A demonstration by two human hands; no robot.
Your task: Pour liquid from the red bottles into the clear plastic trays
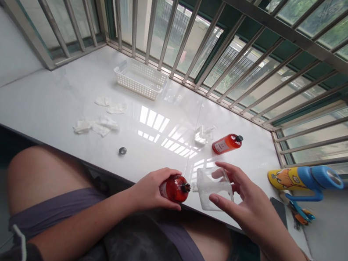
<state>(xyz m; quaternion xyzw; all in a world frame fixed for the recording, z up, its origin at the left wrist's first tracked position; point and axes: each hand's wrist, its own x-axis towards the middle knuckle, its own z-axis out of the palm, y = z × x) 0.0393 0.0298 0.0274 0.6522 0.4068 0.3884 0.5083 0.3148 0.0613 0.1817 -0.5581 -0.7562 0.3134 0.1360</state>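
Observation:
My left hand [151, 189] is wrapped round a small red-orange bottle [176, 189] with its cap off, tilted with the mouth pointing right toward a clear plastic cup. My right hand [242, 200] grips that clear cup [212, 190] from the right side, at the front edge of the white sill [65, 99]. A small dark cap [122, 151] lies on the sill to the left of my hands. A second red-orange bottle [227, 143] with a black cap lies on its side behind the cup.
A white slotted basket [140, 79] stands at the back by the window bars. Crumpled white wipes [98, 122] lie at left. A clear crumpled wrapper [202, 135] is mid-sill. A yellow and blue drinking bottle [306, 179] and a dark phone [277, 210] lie right.

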